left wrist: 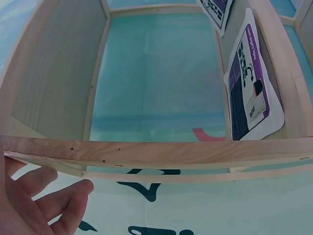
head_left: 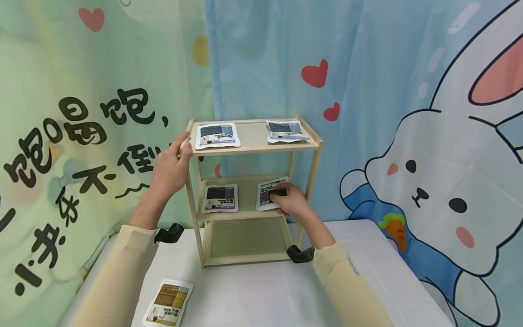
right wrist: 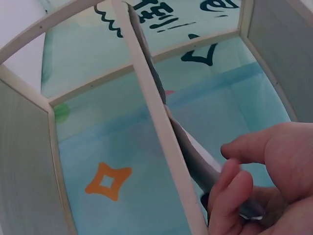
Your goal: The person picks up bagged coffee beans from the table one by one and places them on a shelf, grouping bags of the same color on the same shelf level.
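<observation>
A light wooden three-tier shelf point(head_left: 253, 147) stands on a white table point(head_left: 253, 290). My left hand point(head_left: 169, 170) grips its top left corner, thumb on the rail; the left wrist view shows my fingers point(left wrist: 54, 200) behind the rail point(left wrist: 161, 152). My right hand point(head_left: 292, 202) reaches into the middle tier and pinches the right purple packet point(head_left: 267, 193). In the right wrist view my thumb and fingers point(right wrist: 264, 181) hold that packet's edge point(right wrist: 193, 156) by a shelf bar point(right wrist: 156, 117). Another purple packet point(head_left: 220, 198) lies flat to its left point(left wrist: 252, 93).
Two blue-and-white packets point(head_left: 217, 135) point(head_left: 286, 131) lie on the top tier. The bottom tier holds nothing. A brown-and-yellow packet point(head_left: 169, 303) lies on the table at front left. Cartoon curtains hang close behind the shelf.
</observation>
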Available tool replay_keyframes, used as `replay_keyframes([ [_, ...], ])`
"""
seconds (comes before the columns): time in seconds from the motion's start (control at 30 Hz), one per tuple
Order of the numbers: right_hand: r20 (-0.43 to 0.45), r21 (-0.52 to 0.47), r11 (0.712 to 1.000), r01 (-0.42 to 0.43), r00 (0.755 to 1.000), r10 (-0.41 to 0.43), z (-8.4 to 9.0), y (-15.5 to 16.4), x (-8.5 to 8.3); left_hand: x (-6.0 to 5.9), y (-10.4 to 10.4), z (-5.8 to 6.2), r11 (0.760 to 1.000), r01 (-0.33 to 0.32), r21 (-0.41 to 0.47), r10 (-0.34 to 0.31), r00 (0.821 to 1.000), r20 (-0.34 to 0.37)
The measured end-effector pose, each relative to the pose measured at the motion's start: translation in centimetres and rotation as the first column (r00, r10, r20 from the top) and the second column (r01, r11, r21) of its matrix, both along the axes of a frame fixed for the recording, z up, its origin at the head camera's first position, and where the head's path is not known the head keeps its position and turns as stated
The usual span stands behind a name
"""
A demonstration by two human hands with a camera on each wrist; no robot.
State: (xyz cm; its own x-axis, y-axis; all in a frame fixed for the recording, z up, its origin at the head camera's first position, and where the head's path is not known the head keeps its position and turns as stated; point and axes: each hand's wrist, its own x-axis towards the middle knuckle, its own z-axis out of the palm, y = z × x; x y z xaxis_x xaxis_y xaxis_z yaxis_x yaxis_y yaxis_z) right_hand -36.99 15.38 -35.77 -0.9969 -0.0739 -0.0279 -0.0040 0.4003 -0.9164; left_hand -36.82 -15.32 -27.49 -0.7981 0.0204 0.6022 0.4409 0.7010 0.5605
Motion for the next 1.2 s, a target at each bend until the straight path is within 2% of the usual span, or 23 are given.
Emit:
replay_keyframes([
  [0.17, -0.055, 0.060, 0.996, 0.069, 0.996, -0.066, -0.3, -0.4, 0.7, -0.1, 0.0, -0.1, 1.000, 0.003, 0.001, -0.003, 1.000, -0.005],
  [0.27, -0.122, 0.110, 0.987, 0.113, 0.988, -0.099, -0.5, -0.7, 1.0, 0.0, 0.0, 0.0, 1.000, 0.005, 0.000, -0.005, 1.000, -0.008],
  [0.37, -0.217, 0.165, 0.972, 0.166, 0.968, -0.128, -1.1, -1.0, 1.1, 0.0, 0.0, 0.1, 1.000, 0.002, 0.000, -0.002, 1.000, -0.005],
  [0.47, -0.323, 0.191, 0.954, 0.232, 0.933, -0.162, -1.9, -1.3, 1.3, 0.0, -0.1, 0.1, 1.000, -0.002, -0.001, 0.002, 1.000, 0.003],
  [0.6, -0.413, 0.154, 0.947, 0.283, 0.889, -0.198, -2.6, -1.8, 1.8, 0.1, -0.1, 0.0, 1.000, -0.002, -0.003, 0.002, 1.000, 0.009],
  [0.7, -0.443, 0.126, 0.944, 0.305, 0.869, -0.222, -3.0, -2.2, 2.2, 0.1, 0.0, 0.1, 1.000, 0.000, -0.005, 0.000, 1.000, 0.011],
  [0.8, -0.446, 0.084, 0.944, 0.318, 0.859, -0.250, -3.5, -2.6, 2.7, 0.1, 0.0, -0.1, 1.000, -0.003, -0.003, 0.003, 1.000, 0.008],
  [1.03, -0.509, 0.035, 0.929, 0.368, 0.807, -0.300, -4.5, -3.1, 3.8, 0.1, -0.1, -0.1, 1.000, -0.001, 0.001, 0.001, 1.000, -0.006],
  [1.2, -0.516, -0.018, 0.926, 0.377, 0.790, -0.331, -5.0, -3.0, 4.7, 0.0, -0.1, -0.1, 1.000, -0.001, 0.000, 0.001, 1.000, 0.000],
])
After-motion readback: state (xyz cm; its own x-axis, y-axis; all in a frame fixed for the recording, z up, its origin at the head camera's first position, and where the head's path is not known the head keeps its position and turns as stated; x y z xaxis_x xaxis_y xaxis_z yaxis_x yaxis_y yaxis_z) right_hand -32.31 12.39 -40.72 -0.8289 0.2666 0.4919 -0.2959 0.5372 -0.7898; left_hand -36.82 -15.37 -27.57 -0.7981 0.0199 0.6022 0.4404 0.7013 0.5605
